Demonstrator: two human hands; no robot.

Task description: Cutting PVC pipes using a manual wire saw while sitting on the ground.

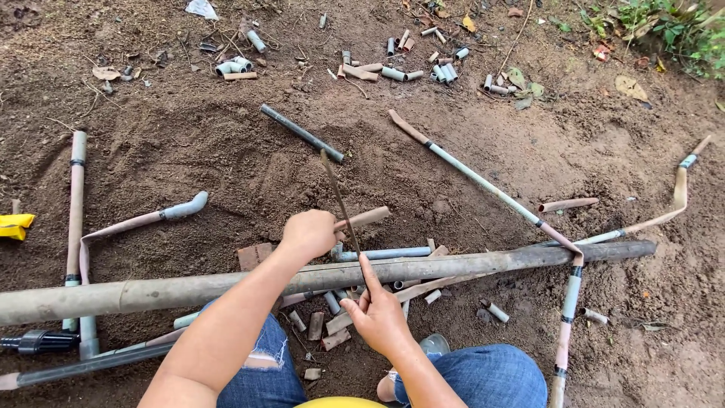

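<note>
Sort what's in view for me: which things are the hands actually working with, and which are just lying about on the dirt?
In hand:
left hand gripping a short brown pipe piece
right hand holding a thin saw blade across it
long thick pole under both

Lying about:
dark pipe
pile of pipe offcuts
yellow object
bent pipe

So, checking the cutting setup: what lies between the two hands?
In the head view, the saw blade crosses between left hand and right hand, over the long pole.
</note>
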